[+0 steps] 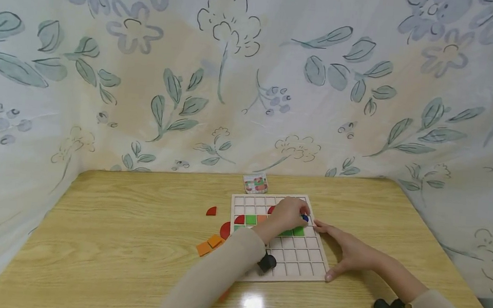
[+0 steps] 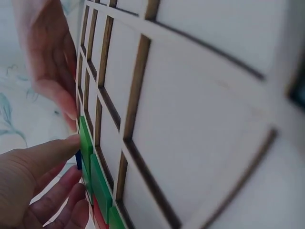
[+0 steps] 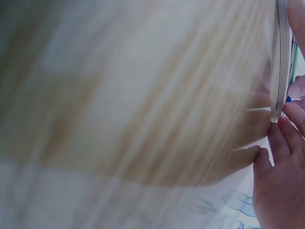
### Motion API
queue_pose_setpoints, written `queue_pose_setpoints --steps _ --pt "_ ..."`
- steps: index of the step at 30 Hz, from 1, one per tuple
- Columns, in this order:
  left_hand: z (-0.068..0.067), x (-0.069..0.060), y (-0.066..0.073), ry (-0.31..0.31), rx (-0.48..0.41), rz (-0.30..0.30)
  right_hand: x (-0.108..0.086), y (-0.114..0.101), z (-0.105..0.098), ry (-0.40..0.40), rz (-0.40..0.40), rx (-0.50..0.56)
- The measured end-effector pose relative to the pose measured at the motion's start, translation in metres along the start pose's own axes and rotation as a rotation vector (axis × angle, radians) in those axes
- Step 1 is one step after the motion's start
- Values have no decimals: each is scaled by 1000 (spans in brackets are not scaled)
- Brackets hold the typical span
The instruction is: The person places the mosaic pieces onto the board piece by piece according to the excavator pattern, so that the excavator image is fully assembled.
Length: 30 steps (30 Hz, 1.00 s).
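My left hand (image 1: 286, 217) reaches over the white gridded puzzle board (image 1: 293, 270), pinching a small blue tile (image 1: 305, 219) between thumb and fingertips near the right side. Its exact shape is partly covered by the fingers. In the left wrist view the blue tile (image 2: 79, 159) shows just under the thumb, beside a green tile (image 2: 86, 140). My right hand (image 1: 352, 251) is spread along the board's right edge, thumb at the near corner, fingertips touching the side farther up. Red, green and orange tiles fill part of the middle rows, some hidden by the left forearm.
A small pattern card (image 1: 255, 183) stands behind the board. Left of the board lie a red quarter-circle tile (image 1: 211, 211), another red tile (image 1: 225, 230) and orange tiles (image 1: 204, 248). A floral cloth (image 1: 236, 75) hangs behind the wooden table (image 1: 111, 240).
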<state>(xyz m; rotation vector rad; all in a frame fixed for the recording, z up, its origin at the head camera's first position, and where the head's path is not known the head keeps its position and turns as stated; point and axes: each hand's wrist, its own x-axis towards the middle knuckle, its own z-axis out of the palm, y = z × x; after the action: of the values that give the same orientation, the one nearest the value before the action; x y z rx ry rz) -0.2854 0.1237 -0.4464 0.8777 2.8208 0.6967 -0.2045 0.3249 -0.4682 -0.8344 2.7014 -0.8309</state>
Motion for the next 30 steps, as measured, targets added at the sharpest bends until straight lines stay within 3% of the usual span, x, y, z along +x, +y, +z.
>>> queue_pose_setpoints --steps 30 --pt "5 3 2 18 20 26 0 -1 1 -6 16 8"
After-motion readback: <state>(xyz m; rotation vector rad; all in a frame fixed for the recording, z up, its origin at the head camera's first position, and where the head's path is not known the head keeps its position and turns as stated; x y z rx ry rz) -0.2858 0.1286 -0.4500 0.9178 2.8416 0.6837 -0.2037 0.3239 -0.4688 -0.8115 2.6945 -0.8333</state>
